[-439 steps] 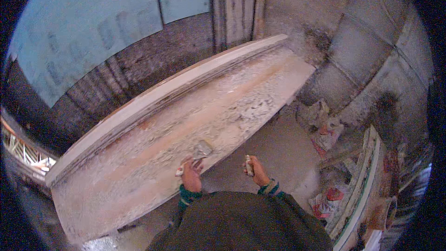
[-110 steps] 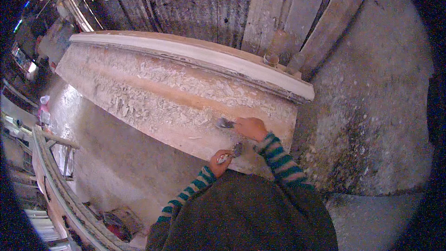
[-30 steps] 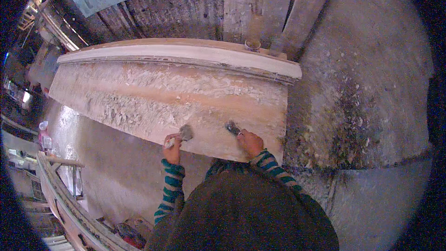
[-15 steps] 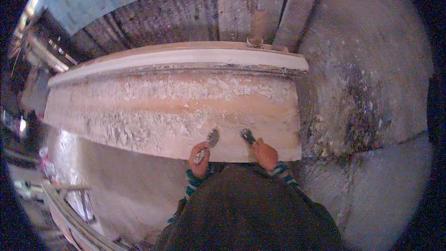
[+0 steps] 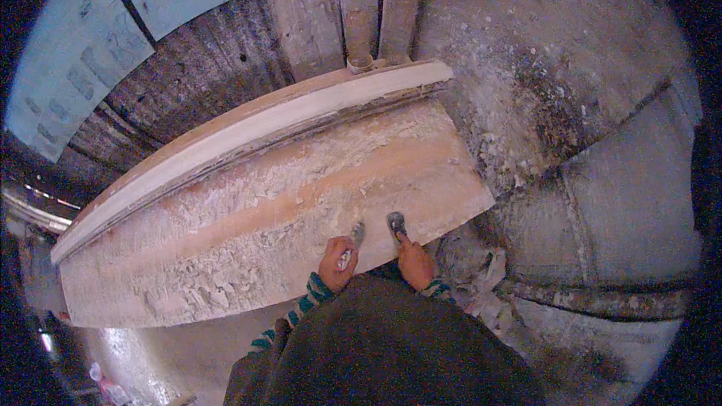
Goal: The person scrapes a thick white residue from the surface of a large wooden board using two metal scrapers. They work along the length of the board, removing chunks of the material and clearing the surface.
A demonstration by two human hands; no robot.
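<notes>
A long board (image 5: 331, 173) lies in front of me, coated with pale, crumbly plaster-like material. Lumps of that material (image 5: 214, 286) are thickest toward its near left. At the board's near edge, my left hand (image 5: 336, 265) is closed around a small spatula-like tool (image 5: 358, 233) whose grey blade points away from me; something whitish shows in the fingers. Beside it, my right hand (image 5: 415, 265) grips a small dark-bladed spatula (image 5: 395, 222), its blade over the board. Whether either blade touches the surface I cannot tell.
A long white moulding (image 5: 301, 109) runs along the board's far side. Near its right end stands a small cup (image 5: 359, 65). Pale blue panels (image 5: 83, 53) are at the far left. Debris (image 5: 553, 105) litters the floor on the right, with crumpled sheeting (image 5: 474, 263) near the board's end.
My view has turned, so the board now slants up to the right. Both hands still hold their tools, and they are slightly closer together.
</notes>
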